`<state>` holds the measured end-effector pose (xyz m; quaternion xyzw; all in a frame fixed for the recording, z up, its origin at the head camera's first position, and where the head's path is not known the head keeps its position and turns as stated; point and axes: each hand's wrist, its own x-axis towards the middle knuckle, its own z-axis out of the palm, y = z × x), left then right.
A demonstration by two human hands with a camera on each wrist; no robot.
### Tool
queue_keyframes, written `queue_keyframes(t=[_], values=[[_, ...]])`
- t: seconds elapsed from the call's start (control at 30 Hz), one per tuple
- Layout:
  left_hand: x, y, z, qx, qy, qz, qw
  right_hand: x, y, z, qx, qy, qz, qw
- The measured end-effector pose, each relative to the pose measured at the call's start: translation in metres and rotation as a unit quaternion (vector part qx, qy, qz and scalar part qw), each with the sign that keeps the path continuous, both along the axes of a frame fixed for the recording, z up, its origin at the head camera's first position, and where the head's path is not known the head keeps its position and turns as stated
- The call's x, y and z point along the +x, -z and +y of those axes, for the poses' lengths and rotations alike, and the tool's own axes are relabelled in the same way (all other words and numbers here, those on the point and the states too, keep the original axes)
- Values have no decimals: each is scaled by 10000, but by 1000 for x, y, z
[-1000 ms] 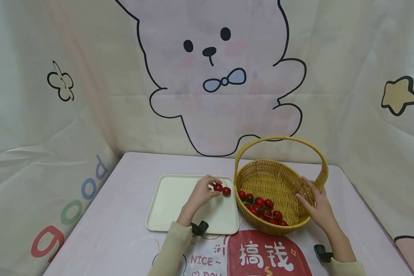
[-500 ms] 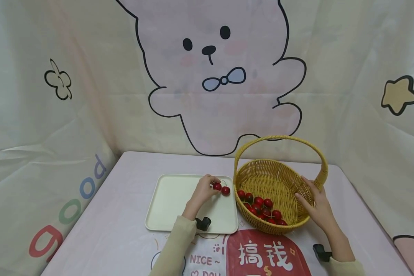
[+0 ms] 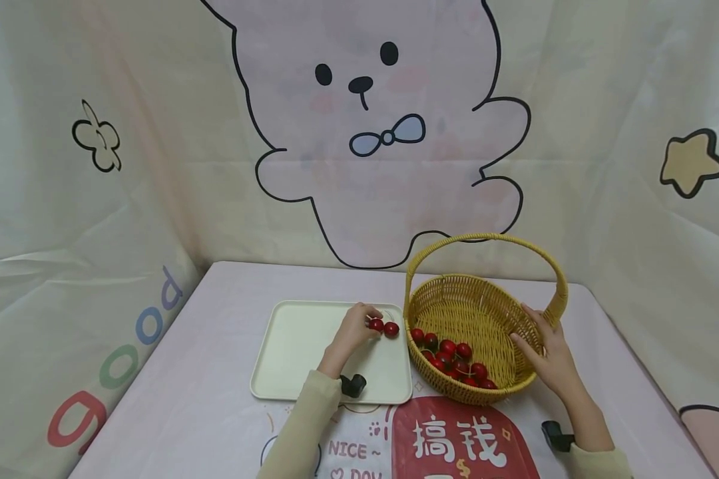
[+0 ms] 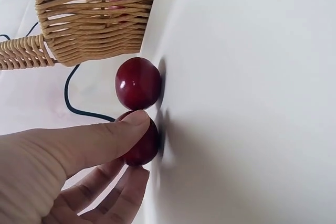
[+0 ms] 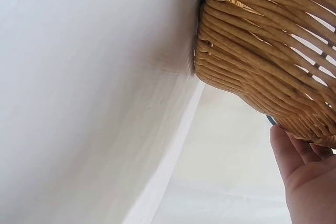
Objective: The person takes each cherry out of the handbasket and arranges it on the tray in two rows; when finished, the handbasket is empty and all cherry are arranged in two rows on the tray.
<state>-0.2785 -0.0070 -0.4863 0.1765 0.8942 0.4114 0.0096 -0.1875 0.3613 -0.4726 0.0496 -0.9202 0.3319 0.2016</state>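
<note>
My left hand (image 3: 352, 331) is over the right part of a cream tray (image 3: 299, 346). Its thumb and fingertips pinch a dark red cherry (image 4: 146, 145), partly hidden behind the thumb. A second cherry (image 4: 137, 83) sits right beside it on the tray, toward the basket. With its thumb inside and its fingers outside, my right hand (image 3: 552, 359) grips the rim of a yellow wicker basket (image 3: 482, 299) near the foot of the handle. Several red cherries (image 3: 447, 347) lie in the basket's near left part.
The basket stands against the tray's right side, its tall arched handle (image 3: 485, 237) rising above it. A white cloth with a red printed patch (image 3: 461, 439) covers the table. Behind hangs a curtain with a bear drawing (image 3: 389, 199).
My left thumb and fingers have drawn in around the cherry, and the left wrist has shifted slightly right and forward. My right hand stays on the basket; the head view has drifted slightly.
</note>
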Motion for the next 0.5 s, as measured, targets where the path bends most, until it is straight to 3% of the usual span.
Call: queue_keyframes(t=[0.5], values=[[2,-4,-2,-82,-9,18,10000,-1,1,1,-82,-4,-49,10000]])
